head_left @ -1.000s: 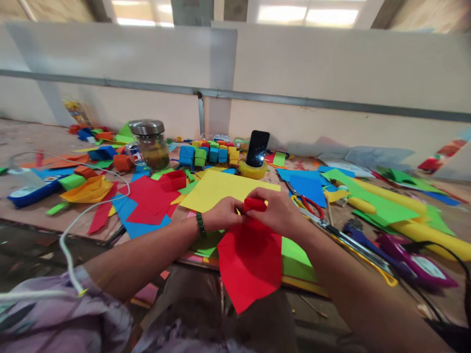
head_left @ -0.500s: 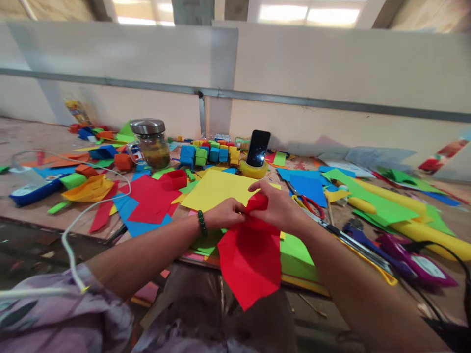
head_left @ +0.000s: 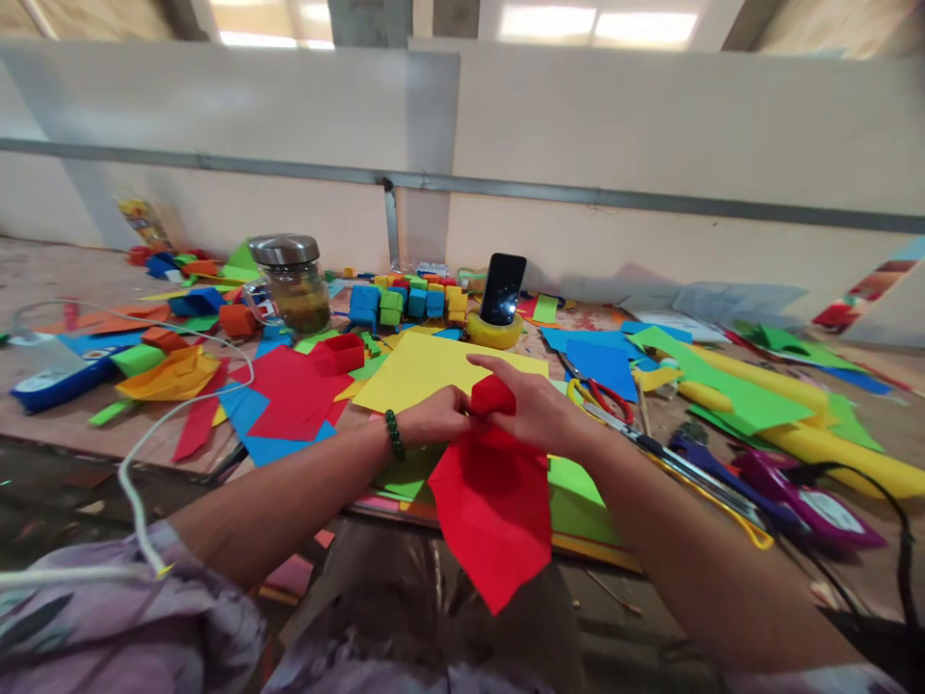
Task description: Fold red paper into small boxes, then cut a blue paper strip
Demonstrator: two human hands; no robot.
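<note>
1. Currently, the red paper is up in both hands, just in front of the yellow sheet, its lower part hanging toward the lap as a point.
2. Left hand, near the front of the yellow sheet: thumb and fingertips pressed together, pinching the red paper at its upper edge; the other fingers are hard to make out.
3. Right hand, at the yellow sheet's front right corner: forefinger stretched out, thumb below it, the red paper's folded top held between; I cannot tell how the remaining fingers sit.
4. Left of the yellow sheet: an open red box and flat red sheets.
5. Behind the yellow sheet: small colored blocks and a phone propped upright in a tape roll.
6. Right of the yellow sheet: blue sheets and scissors.
</note>
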